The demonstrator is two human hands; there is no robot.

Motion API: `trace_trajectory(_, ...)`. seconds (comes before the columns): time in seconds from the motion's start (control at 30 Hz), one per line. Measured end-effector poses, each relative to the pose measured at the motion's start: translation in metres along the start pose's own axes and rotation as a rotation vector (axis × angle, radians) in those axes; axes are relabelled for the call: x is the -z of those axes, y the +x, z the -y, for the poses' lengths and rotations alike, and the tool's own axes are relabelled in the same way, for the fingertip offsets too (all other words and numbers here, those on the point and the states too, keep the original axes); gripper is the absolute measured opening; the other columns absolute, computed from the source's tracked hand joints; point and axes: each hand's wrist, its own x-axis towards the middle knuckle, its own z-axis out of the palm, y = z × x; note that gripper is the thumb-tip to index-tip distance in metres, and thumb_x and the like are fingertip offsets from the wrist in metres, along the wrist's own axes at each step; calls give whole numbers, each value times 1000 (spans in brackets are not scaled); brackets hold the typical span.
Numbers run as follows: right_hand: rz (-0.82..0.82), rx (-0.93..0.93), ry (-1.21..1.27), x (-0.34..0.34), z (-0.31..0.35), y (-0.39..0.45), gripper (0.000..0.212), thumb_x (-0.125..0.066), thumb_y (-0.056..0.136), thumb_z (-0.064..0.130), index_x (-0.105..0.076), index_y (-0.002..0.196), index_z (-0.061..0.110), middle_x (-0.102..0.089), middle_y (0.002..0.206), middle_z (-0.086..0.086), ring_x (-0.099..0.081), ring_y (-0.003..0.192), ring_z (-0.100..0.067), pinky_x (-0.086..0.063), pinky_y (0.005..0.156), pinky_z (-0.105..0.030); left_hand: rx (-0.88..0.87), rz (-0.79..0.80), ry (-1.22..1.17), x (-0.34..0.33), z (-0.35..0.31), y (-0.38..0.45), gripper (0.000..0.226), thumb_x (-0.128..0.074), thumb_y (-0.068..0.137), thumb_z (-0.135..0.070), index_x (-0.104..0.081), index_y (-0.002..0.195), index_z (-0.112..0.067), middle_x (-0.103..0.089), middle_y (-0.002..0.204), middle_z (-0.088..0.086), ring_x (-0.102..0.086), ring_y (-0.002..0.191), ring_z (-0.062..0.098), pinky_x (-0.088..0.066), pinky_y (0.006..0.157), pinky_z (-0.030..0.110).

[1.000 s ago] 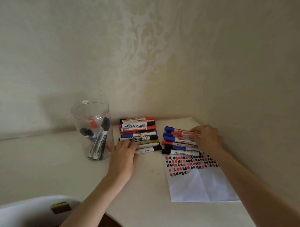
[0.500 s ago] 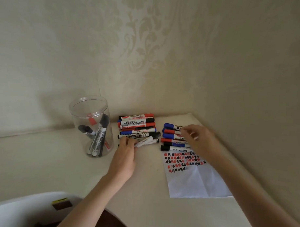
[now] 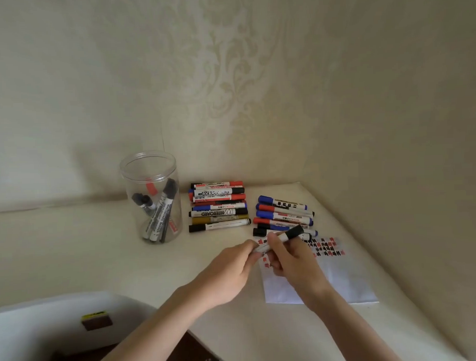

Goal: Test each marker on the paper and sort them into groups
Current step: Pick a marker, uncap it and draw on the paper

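Black-capped marker sits in both my grips: left hand pinches its tail, right hand wraps the barrel above the paper.

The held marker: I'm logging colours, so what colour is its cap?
Black. The marker held by both hands shows it clearly in the head view.

I am seeing both hands covering most of the black-capped marker, so its label is staying unreadable. They are also hiding the paper at its near-left part, and the marks there are blurring together.
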Motion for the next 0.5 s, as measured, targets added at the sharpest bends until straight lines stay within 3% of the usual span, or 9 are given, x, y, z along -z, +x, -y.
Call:
trace_trajectory(0.17,22,21,66,1,2,-9,30,-56,98,26,-62,85,0,-49,65,-7,-46,61,-14,-43,60,-24,-24,-86,-79,-2,-10,-6,13,-38,105,-32,-44,93,-30,-48,66,-11,-50,56,0,-33,52,16)
trace_trajectory(0.27,25,15,-19,3,0,-10,32,-54,98,29,-61,95,-3,-53,74,-11,-50,70,-18,-46,71,-32,46,-7,-191,-1,-10,-7,19,-38,104,-37,-47,87,-34,-53,70,-9,-47,57,2,-36,55,18)
trace_trajectory(0.37,-10,-35,-33,16,4,-3,26,-46,102,28,-63,102,9,-64,84,-7,-63,79,-18,-55,82,-32,50,-12,-230,12,-2,-6,21,-42,99,-40,-59,102,-28,-60,93,-12,-57,83,-3,-49,80,19)
trace_trajectory(0.43,57,-56,-83,27,9,-1,27,-39,105,28,-62,104,13,-65,76,-4,-62,70,-17,-55,70,-27,-20,-200,-142,24,5,-2,24,-49,99,-28,-58,119,-17,-60,106,-10,-58,98,0,-48,89,18)
trace_trajectory(0.5,133,-11,-238,30,14,-1,30,-38,105,30,-62,90,21,-52,61,6,-47,58,-13,-41,56,-24,-169,-323,-10,32,6,2,30,-53,96,-23,-56,124,-14,-56,116,-7,-56,107,2,-45,94,16)
